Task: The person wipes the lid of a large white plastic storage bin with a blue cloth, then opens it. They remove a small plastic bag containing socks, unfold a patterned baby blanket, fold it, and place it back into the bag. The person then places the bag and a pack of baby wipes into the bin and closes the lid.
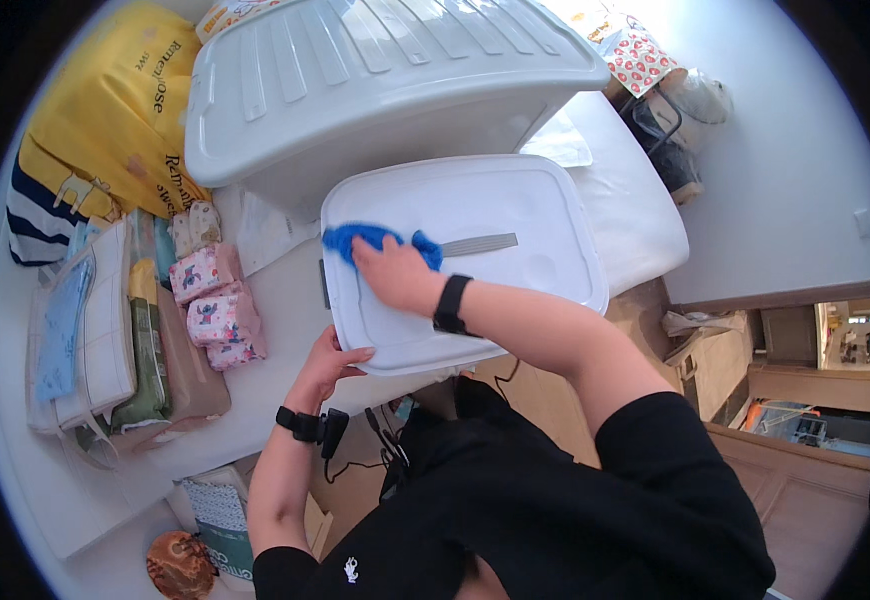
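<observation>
A white plastic storage box lid (480, 202) with a grey strip handle lies before me. My right hand (393, 271), with a black band at the wrist, presses a blue cloth (363, 238) onto the lid's left part. Part of the cloth bunches out beyond my fingers, near the grey handle. My left hand (330, 361) holds the lid's near left corner, thumb on top and the other fingers at the side or below, partly hidden. A black band with a small device sits on my left wrist.
A large lidded plastic bin (397, 90) stands just beyond the lid. At the left are pink patterned packs (217, 315), a white fabric organizer (97, 330) and a yellow bag (112, 97). Black cables (382, 442) hang near my body. A white wall rises at the right.
</observation>
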`<state>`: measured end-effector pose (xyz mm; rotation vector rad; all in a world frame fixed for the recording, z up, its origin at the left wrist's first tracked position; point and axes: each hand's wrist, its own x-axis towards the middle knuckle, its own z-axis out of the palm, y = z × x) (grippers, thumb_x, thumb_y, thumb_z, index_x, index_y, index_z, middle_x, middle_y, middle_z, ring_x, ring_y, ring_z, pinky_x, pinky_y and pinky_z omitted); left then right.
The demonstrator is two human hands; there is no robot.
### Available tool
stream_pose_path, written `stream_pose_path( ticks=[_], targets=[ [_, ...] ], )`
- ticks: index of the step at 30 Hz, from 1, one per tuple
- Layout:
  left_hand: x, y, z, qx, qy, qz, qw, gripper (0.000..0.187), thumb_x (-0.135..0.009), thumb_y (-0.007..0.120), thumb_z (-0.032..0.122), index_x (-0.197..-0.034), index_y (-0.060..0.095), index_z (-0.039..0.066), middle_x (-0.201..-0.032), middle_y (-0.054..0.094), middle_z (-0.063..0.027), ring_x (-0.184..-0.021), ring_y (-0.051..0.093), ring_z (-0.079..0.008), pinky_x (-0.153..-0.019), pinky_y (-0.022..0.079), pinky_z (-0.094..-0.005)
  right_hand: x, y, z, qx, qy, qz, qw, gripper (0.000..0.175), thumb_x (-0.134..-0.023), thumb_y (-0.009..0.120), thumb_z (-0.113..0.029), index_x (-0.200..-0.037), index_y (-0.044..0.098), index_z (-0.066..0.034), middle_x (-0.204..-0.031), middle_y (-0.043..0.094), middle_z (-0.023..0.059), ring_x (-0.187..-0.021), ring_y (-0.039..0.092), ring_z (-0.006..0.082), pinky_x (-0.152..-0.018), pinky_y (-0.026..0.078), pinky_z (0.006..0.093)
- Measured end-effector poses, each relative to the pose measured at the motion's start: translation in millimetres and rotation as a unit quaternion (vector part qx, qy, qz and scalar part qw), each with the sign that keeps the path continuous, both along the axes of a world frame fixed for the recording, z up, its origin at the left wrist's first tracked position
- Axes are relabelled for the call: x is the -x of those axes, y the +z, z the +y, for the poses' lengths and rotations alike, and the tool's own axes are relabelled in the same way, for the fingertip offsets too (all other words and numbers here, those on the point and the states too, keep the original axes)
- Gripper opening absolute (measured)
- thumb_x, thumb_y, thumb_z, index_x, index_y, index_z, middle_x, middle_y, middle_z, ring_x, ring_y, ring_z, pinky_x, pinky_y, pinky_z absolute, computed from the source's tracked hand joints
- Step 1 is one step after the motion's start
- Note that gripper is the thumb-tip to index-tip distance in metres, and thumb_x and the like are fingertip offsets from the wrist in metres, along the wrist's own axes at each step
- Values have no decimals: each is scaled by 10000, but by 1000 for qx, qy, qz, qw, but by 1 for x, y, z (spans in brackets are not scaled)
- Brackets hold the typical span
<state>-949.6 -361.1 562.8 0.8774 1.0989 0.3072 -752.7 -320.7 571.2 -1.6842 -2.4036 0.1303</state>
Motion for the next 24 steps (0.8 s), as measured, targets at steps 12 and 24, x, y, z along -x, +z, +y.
stream_pose_path(
  ticks=[12,24],
  targets=[
    [3,-8,2,-6,8,-22,1000,494,-704,749,81,-1089,453,-3,-1007,612,-105,-878,631,-205,-677,544,-327,20,10,-9,8,70,22,997,273,-791,494,-82,-1056,521,-22,-1085,506,100,-814,554,348,-602,514,432],
    [5,-12,3,8,11,-27,1000,476,-709,744,80,-1090,469,2,-1008,618,-101,-875,631,-199,-663,540,-322,32,18,-26,102,142,-13,984,376,-780,518,-96,-1155,509,-69,-1240,448,82,-898,545,364,-716,521,447]
  ],
)
